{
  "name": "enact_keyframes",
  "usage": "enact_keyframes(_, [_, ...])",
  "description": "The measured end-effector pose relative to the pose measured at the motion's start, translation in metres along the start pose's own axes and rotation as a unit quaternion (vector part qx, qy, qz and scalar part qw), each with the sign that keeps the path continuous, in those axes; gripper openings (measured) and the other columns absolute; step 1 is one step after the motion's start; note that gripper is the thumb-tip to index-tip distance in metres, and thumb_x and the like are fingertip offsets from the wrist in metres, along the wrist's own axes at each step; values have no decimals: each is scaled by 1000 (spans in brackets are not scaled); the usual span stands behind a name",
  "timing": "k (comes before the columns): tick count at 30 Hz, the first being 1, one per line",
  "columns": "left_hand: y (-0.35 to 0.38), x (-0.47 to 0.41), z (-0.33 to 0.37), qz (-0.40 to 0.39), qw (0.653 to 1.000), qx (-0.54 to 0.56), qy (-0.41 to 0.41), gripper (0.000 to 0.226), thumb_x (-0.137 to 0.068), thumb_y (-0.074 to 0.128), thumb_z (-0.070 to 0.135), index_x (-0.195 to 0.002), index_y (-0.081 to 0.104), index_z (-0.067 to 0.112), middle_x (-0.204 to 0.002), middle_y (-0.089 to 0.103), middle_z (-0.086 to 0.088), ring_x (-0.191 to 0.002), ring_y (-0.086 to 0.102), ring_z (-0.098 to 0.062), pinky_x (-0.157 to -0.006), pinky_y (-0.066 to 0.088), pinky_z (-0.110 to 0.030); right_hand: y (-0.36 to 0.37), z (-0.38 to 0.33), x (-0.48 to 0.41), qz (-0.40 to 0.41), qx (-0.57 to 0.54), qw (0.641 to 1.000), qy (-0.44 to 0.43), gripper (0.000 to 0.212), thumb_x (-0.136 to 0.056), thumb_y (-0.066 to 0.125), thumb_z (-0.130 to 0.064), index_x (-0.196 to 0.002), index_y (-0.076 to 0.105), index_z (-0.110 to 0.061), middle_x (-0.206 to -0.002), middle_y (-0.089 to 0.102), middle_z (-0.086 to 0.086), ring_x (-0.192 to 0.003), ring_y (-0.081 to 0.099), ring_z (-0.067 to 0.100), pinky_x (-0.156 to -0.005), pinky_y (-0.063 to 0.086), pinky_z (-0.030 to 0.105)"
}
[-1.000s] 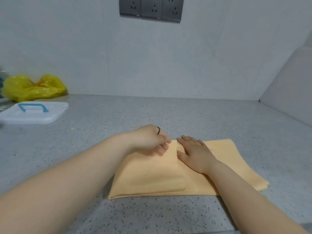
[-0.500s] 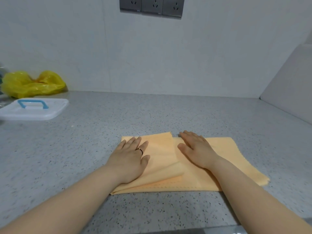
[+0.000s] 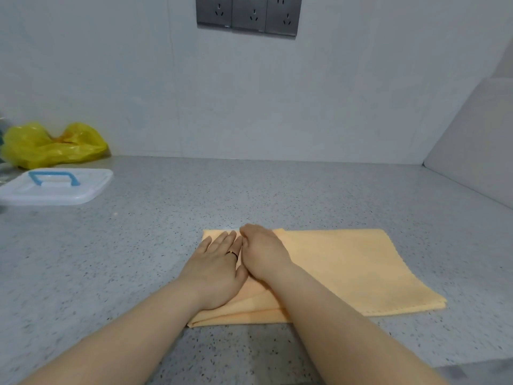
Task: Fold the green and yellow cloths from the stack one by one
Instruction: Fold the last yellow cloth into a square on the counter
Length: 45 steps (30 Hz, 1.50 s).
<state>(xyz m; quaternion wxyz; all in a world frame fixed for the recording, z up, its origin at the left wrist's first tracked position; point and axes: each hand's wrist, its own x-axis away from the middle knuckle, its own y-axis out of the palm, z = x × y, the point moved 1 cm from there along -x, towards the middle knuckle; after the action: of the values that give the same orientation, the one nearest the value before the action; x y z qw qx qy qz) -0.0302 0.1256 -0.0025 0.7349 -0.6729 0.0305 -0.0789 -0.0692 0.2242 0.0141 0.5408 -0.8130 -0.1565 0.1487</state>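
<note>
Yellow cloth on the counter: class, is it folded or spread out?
Folded: the yellow cloth shows doubled layers along its near edge, with left hand and right hand resting on it.

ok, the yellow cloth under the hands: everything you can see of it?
Pale orange-yellow cloth, soft woven look, folded into a flat rectangle on the speckled grey counter. Layers show along the near edge, which has a wavy stitched hem. The left hand lies flat on its left end, the right hand on it alongside.
</note>
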Motion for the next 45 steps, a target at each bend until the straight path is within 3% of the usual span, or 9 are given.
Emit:
enact_keyframes(7, [3,-1,-4,2,1000,-2,10,60,-97,14,44,-147,-5,17,-155,-13,1,-141,-14,-9,-111,-15,-26,-1,39,13,-82,100,991,35,60,-98,17,-46,-148,1,-18,-156,-4,-3,-143,-7,10,-115,-7,32])
enact_keyframes(15, [3,21,1,17,997,-16,69,65,-94,13,54,-147,-3,21,-155,-14,5,-140,-16,-6,-108,-16,-22,-5,46,19,-88,112,989,36,60,-98,15,-46,-148,-1,-17,-156,-6,-2,-143,-8,10,-115,-9,33])
enact_keyframes(20, [4,50,-3,-37,994,-25,99,118,-41,-24,80,-144,-18,24,-135,-27,21,-121,-32,3,-102,-22,-20,-3,49,17,-73,113,990,32,60,-97,16,-46,-148,0,-18,-156,-4,-3,-143,-7,11,-115,-8,33])
enact_keyframes(25, [2,51,-2,-36,994,-21,102,124,-34,-24,84,-144,-17,26,-146,-25,16,-125,-31,2,-104,-20,-21,-12,49,24,-37,62,997,10,61,-96,32,-44,-147,12,-18,-157,4,1,-144,-2,16,-115,-4,32])
enact_keyframes(27, [3,50,-3,-38,995,-12,91,110,-53,-6,88,-145,-13,28,-150,-24,12,-133,-27,-1,-104,-18,-21,-24,57,30,44,20,998,34,47,-92,46,-38,-135,41,-17,-146,34,5,-137,24,22,-109,17,29])
enact_keyframes(29, [1,48,-2,-36,996,1,76,89,-76,22,78,-146,-7,32,-152,-19,11,-139,-19,-5,-106,-14,-21,-43,68,40,122,-60,986,101,15,-88,53,-31,-84,60,-19,-97,64,4,-100,54,24,-81,38,28])
enact_keyframes(32, [-2,43,3,-18,996,17,85,84,-79,36,72,-145,0,37,-154,-14,13,-140,-13,-6,-106,-12,-21,-53,75,54,23,-130,976,173,46,-86,57,-35,-50,34,-19,-50,37,-4,-51,38,14,-52,28,26])
enact_keyframes(38, [-1,30,23,-17,995,10,101,88,-78,34,74,-147,-1,32,-155,-13,7,-141,-12,-8,-108,-14,-24,-38,65,66,-16,-42,988,150,33,-79,60,-44,-58,44,-25,-62,49,-14,-68,48,9,-80,34,29])
enact_keyframes(45, [5,23,28,-33,994,4,101,88,-78,28,75,-147,-3,29,-155,-13,6,-141,-13,-8,-112,-11,-27,-36,69,74,23,-74,990,120,33,-83,60,-36,-57,42,-28,-63,47,-18,-75,48,10,-81,34,28])
